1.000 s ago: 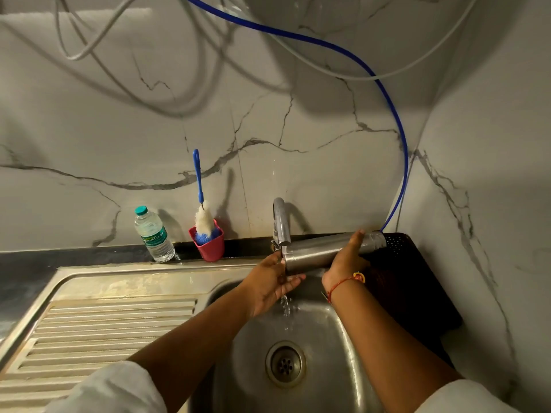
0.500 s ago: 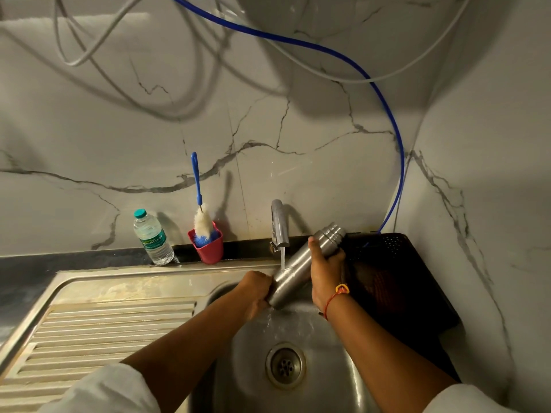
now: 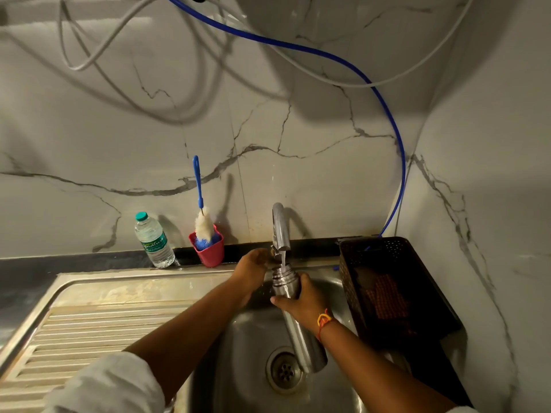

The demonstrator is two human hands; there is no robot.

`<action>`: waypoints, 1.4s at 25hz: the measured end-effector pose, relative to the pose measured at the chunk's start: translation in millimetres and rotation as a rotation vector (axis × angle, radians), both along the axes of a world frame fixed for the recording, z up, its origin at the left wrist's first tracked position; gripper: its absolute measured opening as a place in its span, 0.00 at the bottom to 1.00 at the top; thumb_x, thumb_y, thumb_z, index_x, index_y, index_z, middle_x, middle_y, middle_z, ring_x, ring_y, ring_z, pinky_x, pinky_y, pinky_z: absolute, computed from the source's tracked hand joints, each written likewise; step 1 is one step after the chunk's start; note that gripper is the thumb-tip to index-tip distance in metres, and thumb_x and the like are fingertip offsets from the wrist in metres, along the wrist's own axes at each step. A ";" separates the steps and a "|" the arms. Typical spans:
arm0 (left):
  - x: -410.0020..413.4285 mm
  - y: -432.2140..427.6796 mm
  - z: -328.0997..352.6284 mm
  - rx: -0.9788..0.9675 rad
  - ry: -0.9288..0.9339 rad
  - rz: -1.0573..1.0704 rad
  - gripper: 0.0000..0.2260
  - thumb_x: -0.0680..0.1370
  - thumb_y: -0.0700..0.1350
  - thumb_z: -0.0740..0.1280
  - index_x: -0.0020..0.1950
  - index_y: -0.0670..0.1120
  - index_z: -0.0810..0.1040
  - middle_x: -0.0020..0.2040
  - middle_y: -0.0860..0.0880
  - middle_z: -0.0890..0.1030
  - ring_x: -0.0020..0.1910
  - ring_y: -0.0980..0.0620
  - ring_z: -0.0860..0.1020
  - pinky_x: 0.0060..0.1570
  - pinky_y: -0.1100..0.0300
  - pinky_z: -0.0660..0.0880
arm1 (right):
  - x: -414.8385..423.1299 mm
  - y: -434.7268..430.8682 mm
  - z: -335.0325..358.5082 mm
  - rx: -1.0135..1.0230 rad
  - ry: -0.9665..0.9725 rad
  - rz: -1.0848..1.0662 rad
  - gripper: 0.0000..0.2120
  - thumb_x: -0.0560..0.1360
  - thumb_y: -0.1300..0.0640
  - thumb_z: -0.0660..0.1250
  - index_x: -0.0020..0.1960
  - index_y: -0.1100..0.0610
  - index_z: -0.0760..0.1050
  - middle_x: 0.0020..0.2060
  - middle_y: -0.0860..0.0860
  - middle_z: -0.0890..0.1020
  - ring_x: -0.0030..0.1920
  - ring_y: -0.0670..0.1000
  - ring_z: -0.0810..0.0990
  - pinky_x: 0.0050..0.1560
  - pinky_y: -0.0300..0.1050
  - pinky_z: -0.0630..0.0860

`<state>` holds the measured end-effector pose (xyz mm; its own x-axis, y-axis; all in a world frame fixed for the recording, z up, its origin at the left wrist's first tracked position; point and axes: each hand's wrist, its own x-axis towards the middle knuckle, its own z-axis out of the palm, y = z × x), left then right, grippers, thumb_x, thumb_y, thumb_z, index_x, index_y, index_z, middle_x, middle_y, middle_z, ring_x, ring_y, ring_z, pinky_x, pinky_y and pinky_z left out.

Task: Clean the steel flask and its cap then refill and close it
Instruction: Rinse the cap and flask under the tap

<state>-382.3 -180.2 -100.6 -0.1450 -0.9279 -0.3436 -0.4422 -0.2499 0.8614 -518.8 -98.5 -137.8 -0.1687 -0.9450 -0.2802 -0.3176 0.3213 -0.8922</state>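
Note:
The steel flask (image 3: 293,317) stands nearly upright over the sink basin (image 3: 244,368), mouth up under the tap (image 3: 280,228). A thin stream of water runs from the spout into its open neck. My right hand (image 3: 301,302) grips the flask just below the neck. My left hand (image 3: 253,269) reaches to the tap's base left of the spout, fingers curled there; what it holds is hidden. I cannot see the cap.
A bottle brush (image 3: 200,216) stands in a red cup (image 3: 208,251) behind the sink, beside a plastic water bottle (image 3: 153,242). A dark perforated basket (image 3: 390,287) sits to the right. The ribbed draining board (image 3: 89,332) is on the left. A blue hose (image 3: 399,162) hangs along the wall.
The flask swung from lying sideways under the tap to upright with its mouth under the stream. My left hand left the flask's base and moved up to the tap.

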 end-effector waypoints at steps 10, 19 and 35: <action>-12.6 -31.9 7.8 -0.046 -0.170 -0.134 0.22 0.81 0.34 0.65 0.75 0.45 0.71 0.65 0.44 0.79 0.63 0.45 0.78 0.67 0.48 0.75 | -2.6 15.3 2.3 -0.211 0.080 0.015 0.30 0.64 0.50 0.81 0.62 0.43 0.73 0.52 0.39 0.81 0.51 0.37 0.80 0.44 0.27 0.76; -13.5 -39.4 2.8 -0.086 -0.217 -0.122 0.17 0.81 0.35 0.65 0.70 0.44 0.75 0.62 0.45 0.81 0.61 0.46 0.79 0.65 0.50 0.75 | -7.9 11.0 7.5 -0.268 0.107 -0.049 0.36 0.61 0.49 0.82 0.62 0.39 0.67 0.49 0.35 0.79 0.48 0.33 0.77 0.43 0.25 0.72; -6.7 -35.9 17.1 -0.123 -0.366 -0.439 0.21 0.83 0.38 0.64 0.76 0.46 0.69 0.69 0.46 0.77 0.69 0.46 0.75 0.72 0.50 0.70 | -13.1 -0.2 3.2 -0.201 0.118 0.220 0.39 0.61 0.50 0.82 0.66 0.38 0.66 0.58 0.35 0.77 0.59 0.37 0.75 0.59 0.35 0.73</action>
